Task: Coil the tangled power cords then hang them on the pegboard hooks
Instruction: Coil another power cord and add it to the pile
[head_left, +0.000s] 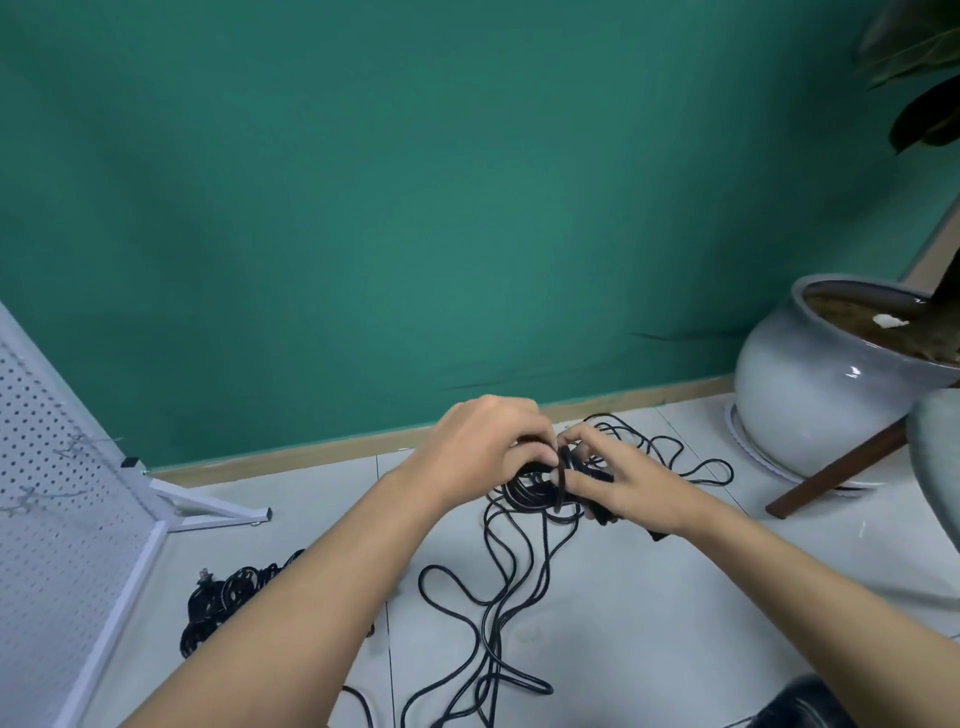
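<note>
Now the left hand (488, 441) curls its grip round the coil (530, 493) so loops stay together. The right hand (623, 483) pinches the cord (563, 486) to wind more.

One wide-angle view is taken from the person's head, directed forward and down along both forearms (311, 597). The left hand (483, 441) and right hand (628, 483), gripping the power cords (524, 491), are caught near, just below the middle of the frame. The floor (649, 597) is seen beneath the hands, a green wall (415, 208) beyond them. A pegboard (57, 467) is cropped well left of the left hand, a pot (800, 395) well right of the right.
</note>
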